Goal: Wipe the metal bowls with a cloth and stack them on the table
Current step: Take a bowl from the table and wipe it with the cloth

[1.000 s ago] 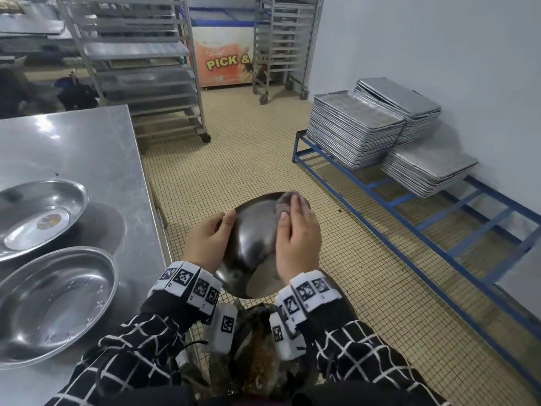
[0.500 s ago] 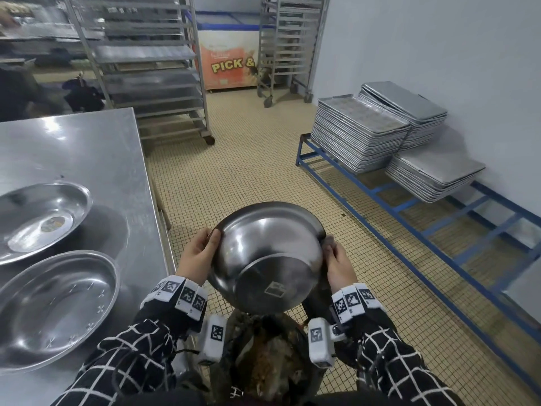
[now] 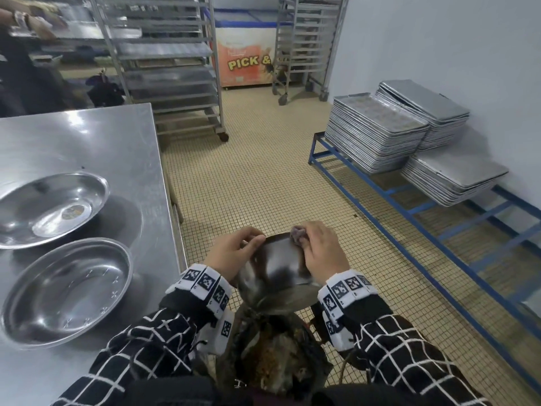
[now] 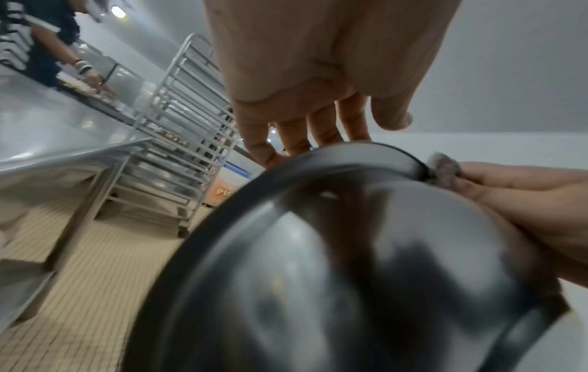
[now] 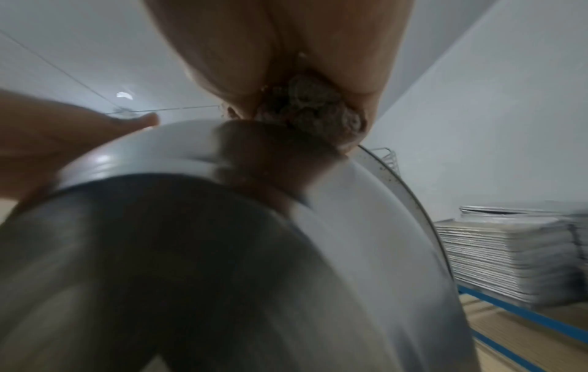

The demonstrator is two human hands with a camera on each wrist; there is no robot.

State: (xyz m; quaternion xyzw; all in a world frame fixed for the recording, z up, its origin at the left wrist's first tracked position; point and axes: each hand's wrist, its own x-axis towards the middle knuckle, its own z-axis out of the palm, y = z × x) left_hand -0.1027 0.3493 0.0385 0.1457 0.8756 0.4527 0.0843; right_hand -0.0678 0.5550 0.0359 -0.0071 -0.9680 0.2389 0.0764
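Observation:
I hold a metal bowl (image 3: 278,268) bottom-up in front of me, over the floor beside the table. My left hand (image 3: 234,253) grips its far left rim, fingers curled over the edge (image 4: 305,141). My right hand (image 3: 319,253) holds a crumpled grey-purple cloth (image 3: 297,234) and presses it on the bowl's far rim; the wad (image 5: 315,118) shows under the palm against the bowl (image 5: 222,239). Two other metal bowls sit right way up on the steel table (image 3: 87,136), one farther back (image 3: 49,206), one nearer (image 3: 67,288).
Below the held bowl stands a dark bin of waste (image 3: 275,356). A blue floor rack (image 3: 409,200) on the right carries stacks of metal trays (image 3: 374,136). Tall wheeled tray racks (image 3: 167,63) stand behind the table. Another person works at the far left (image 3: 26,22).
Half a second ago both hands held the bowl by its sides with its base toward me. Now the bowl is tipped away, and the right hand with the cloth has moved onto the far rim.

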